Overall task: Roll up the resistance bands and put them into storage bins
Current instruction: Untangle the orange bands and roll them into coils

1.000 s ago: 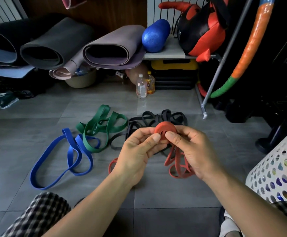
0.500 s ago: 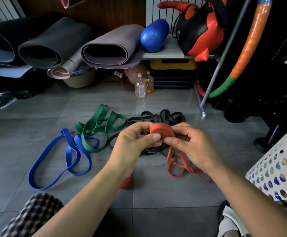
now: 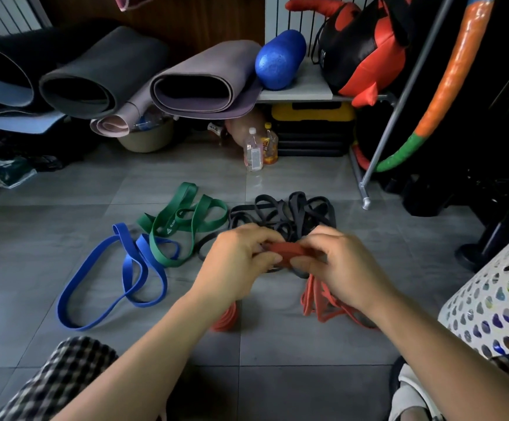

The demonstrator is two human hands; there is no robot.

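View from a person's head, looking down at their two bare hands over a grey tiled floor (image 3: pixel 49 253). The left hand (image 3: pixel 238 262) and right hand (image 3: pixel 338 262) meet in the middle of the scene. Both are curled around a partly rolled red-orange rubber resistance band (image 3: pixel 286 252), pinching it from either side between thumbs and fingers. The roll is held above the floor, seen edge-on. The band's unrolled length (image 3: pixel 317 302) hangs down below the right hand in loose loops that reach the tiles. Another patch of red-orange rubber (image 3: pixel 225 317) shows just under the left wrist, and whether it is part of the same band cannot be told.

On the floor beyond the hands lie three more sets of flat rubber bands, unrolled. A long blue band (image 3: pixel 95 287) lies at the left, and a green band (image 3: pixel 183 220) overlaps its far end. A tangle of black bands (image 3: pixel 295 211) lies just past the fingers.

At the near right edge stands a white plastic basket with oval holes (image 3: pixel 490 302), with coloured shapes showing through them.

Along the far wall are several rolled exercise mats in grey and mauve (image 3: pixel 204 83) and a blue foam roller (image 3: pixel 279 60) on a low shelf. Two plastic drink bottles (image 3: pixel 253 151) stand on the floor below.
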